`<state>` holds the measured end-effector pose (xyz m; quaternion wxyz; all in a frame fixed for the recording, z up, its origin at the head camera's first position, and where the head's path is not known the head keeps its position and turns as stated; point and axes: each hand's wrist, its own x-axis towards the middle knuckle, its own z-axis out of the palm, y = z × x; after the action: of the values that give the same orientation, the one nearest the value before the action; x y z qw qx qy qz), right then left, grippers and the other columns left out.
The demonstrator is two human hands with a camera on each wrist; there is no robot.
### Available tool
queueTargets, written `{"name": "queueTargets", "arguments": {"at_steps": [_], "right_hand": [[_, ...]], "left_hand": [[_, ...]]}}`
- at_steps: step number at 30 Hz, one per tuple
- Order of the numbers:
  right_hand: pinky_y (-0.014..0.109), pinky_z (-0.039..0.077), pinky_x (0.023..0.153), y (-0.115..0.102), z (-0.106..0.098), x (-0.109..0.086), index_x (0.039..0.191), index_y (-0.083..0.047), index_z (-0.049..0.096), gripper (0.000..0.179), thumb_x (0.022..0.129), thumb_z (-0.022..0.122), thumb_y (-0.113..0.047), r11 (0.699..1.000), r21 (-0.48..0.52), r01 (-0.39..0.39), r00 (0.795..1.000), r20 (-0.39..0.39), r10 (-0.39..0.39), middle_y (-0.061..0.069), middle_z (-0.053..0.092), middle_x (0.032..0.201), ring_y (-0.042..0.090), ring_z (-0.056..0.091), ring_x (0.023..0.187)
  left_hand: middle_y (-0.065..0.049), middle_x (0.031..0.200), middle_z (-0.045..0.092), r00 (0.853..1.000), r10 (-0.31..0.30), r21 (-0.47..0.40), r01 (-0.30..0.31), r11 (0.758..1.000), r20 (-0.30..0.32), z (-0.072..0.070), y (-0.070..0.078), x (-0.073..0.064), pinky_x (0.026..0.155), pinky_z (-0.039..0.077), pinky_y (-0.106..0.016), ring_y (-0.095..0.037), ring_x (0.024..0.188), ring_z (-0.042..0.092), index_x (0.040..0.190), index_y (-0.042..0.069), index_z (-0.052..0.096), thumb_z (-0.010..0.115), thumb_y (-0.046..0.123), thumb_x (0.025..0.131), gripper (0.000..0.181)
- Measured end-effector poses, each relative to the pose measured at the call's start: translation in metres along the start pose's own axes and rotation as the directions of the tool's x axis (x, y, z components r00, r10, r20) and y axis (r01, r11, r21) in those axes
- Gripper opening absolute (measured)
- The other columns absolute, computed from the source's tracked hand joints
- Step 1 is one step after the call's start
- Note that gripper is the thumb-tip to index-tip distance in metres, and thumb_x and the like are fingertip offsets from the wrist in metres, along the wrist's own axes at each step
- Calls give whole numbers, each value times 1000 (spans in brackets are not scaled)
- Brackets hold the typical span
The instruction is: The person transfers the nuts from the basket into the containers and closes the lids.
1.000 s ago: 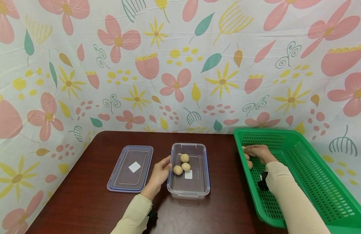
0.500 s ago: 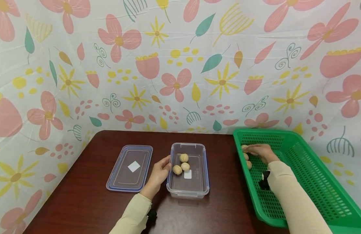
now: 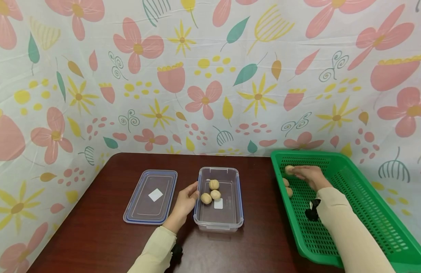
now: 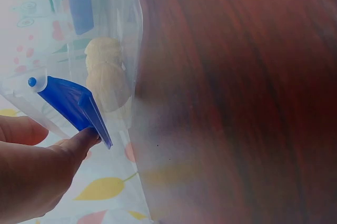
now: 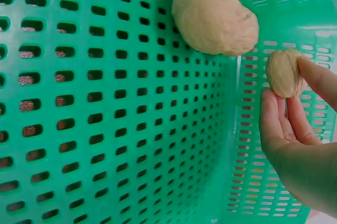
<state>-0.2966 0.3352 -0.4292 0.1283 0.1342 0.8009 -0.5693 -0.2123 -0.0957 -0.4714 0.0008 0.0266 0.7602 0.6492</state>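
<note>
My right hand [image 3: 311,175] pinches a walnut [image 5: 283,72] between thumb and fingers, above the floor of the green plastic basket [image 3: 367,182]. Two more walnuts [image 3: 287,192] lie against the basket's left wall, overlapping in the right wrist view. My left hand [image 3: 186,201] holds the left side of a clear plastic food container [image 3: 231,223]. The left wrist view shows the thumb against its blue latch [image 4: 73,105]; the other fingers are partly out of frame. Three walnuts [image 3: 214,184] sit inside the container, near its left side.
To the left of the container, its clear lid [image 3: 152,208] with a blue seal lies flat on the dark wooden table [image 3: 94,227]. A flowered cloth [image 3: 210,76] hangs behind the table.
My right hand has taken hold of the walnut at the back of the basket and moved it slightly right, away from the left wall. The left hand stays at the container.
</note>
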Motion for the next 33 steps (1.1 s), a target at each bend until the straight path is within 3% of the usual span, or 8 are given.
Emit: {"name": "queueTargets", "arguments": {"at_steps": [3, 7, 9, 11, 18, 24, 27, 33], "right_hand": [[38, 40, 107, -3, -2, -3, 146, 8, 29, 66, 97, 57, -27, 1000, 15, 16, 1000, 1, -16, 25, 32, 149, 35, 38, 133], [33, 44, 102, -8, -3, -7, 145, 6, 32, 68, 94, 62, -26, 997, 75, 17, 1000, -19, -16, 2, 63, 108, 7, 61, 96], [30, 46, 100, -11, -3, -8, 145, 4, 32, 68, 94, 63, -26, 994, 106, 11, 1000, -30, -8, -14, 59, 94, -6, 57, 80], [30, 45, 101, -14, -3, -10, 146, 3, 31, 69, 94, 63, -27, 990, 138, -2, 999, -38, 7, -17, 56, 92, -8, 57, 75], [36, 30, 113, -28, 1, -18, 155, -15, 4, 90, 91, 68, -23, 944, 330, -6, 1000, 0, 7, -1, 46, 137, -7, 60, 80], [33, 25, 116, -41, 9, -37, 151, -10, 25, 75, 91, 68, -26, 926, 378, 9, 996, 83, -44, -22, 62, 100, -1, 57, 107], [28, 29, 113, -47, 13, -48, 148, -15, 35, 64, 92, 66, -21, 889, 456, 24, 989, 120, -88, -20, 68, 98, -1, 58, 106], [16, 48, 89, -59, 24, -64, 136, -21, 53, 45, 93, 64, -13, 806, 591, 26, 983, 130, -127, -16, 70, 100, 0, 62, 97]], "left_hand": [[-31, 136, 47, 1000, -2, -4, 2, 1000, 1, 0, 0, 0, 104, 41, -48, -41, 126, 47, 138, -11, 43, 46, -3, 98, 41], [-31, 137, 47, 1000, -9, -1, 9, 1000, 0, 0, 1, -1, 104, 41, -49, -41, 126, 46, 139, -10, 42, 46, -2, 98, 42], [-30, 137, 47, 1000, -15, -2, 15, 1000, -2, 0, 1, -2, 104, 41, -49, -41, 126, 46, 139, -10, 42, 46, -2, 98, 42], [-30, 137, 47, 1000, -18, -4, 18, 1000, -2, 0, 2, -2, 104, 41, -49, -41, 127, 46, 139, -10, 42, 46, -1, 98, 42], [-30, 138, 47, 1000, -23, -4, 23, 1000, -2, 0, 3, -3, 103, 41, -49, -41, 127, 46, 140, -9, 42, 47, 0, 98, 42], [-29, 139, 45, 1000, -24, -11, 24, 1000, 1, 0, 5, -3, 105, 40, -49, -40, 128, 45, 140, -9, 41, 47, 1, 99, 43], [-29, 139, 45, 1000, -30, -12, 30, 999, 0, 0, 5, -3, 105, 39, -49, -40, 128, 45, 140, -9, 41, 47, 1, 99, 43], [-29, 140, 44, 999, -39, -11, 39, 999, -1, 1, 4, -1, 105, 39, -48, -40, 128, 44, 140, -9, 41, 46, 0, 99, 43]]}}
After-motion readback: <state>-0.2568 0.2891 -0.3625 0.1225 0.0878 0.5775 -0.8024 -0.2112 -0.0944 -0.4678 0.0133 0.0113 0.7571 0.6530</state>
